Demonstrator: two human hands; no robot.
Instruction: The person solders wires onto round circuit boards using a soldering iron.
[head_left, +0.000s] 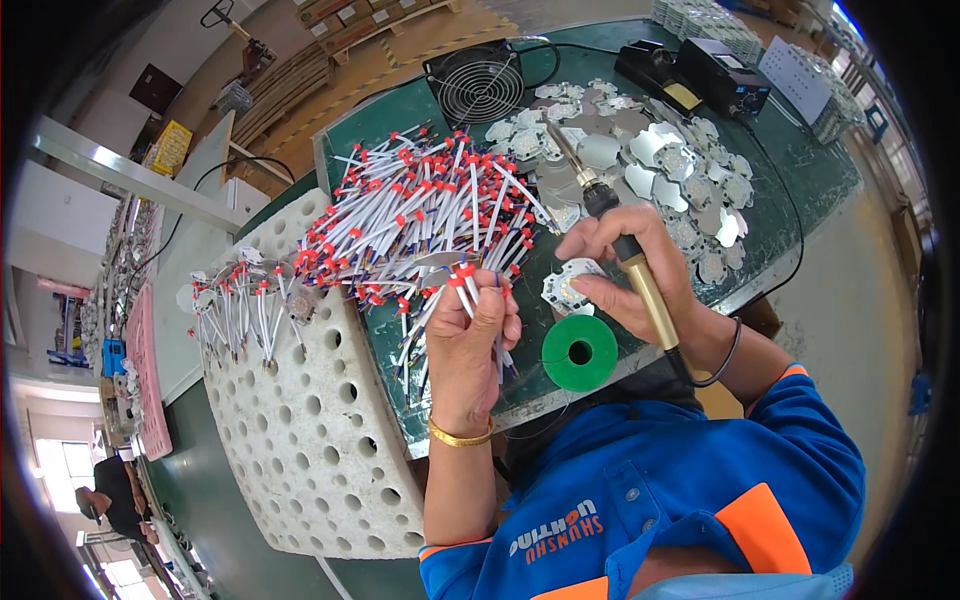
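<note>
My left hand [468,350] is closed around white wire leads [463,284] with red connectors, their lower ends hanging below the fingers. A grey disc [438,262] lies just beyond its fingertips; whether it is joined to the leads I cannot tell. My right hand [645,250] grips a soldering iron [651,300] by its gold-and-black handle, tip pointing up and away to the left. The same hand's thumb and fingers also hold a round white circuit board [568,288]. Between my hands and nearer me lies a green solder spool [560,365].
A heap of leads [410,200] covers the bench's left part; loose circuit boards [705,190] spread at right. Behind stand a fan [478,88] and a black soldering station [722,75]. A white perforated board [300,450] at left carries several wired discs [250,280].
</note>
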